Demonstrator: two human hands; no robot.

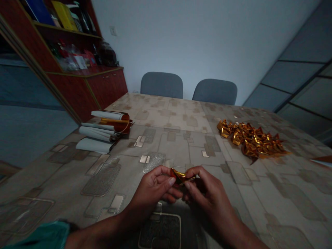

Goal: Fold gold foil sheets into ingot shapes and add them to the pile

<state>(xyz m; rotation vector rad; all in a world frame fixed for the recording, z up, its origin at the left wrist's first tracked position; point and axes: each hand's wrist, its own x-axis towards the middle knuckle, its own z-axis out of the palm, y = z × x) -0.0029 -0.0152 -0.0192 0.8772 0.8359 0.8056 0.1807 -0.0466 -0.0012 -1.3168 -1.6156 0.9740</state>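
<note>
Left hand (pixel 153 188): grip was found clamped on a gold foil piece (pixel 180 176).
Right hand (pixel 210 195): grip was found clamped on the same piece, opposite side.
Surface (pixel 178 145): a folded foil heap (pixel 250 140) was noted well apart from both hands.

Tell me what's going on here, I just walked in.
A person's left hand and right hand are pinching a small folded piece of gold foil together above a patterned table cover. Farther along the table to the right lies a heap of similar folded gold foil pieces. To the left lie rolled white sheets beside a red and gold roll.
</note>
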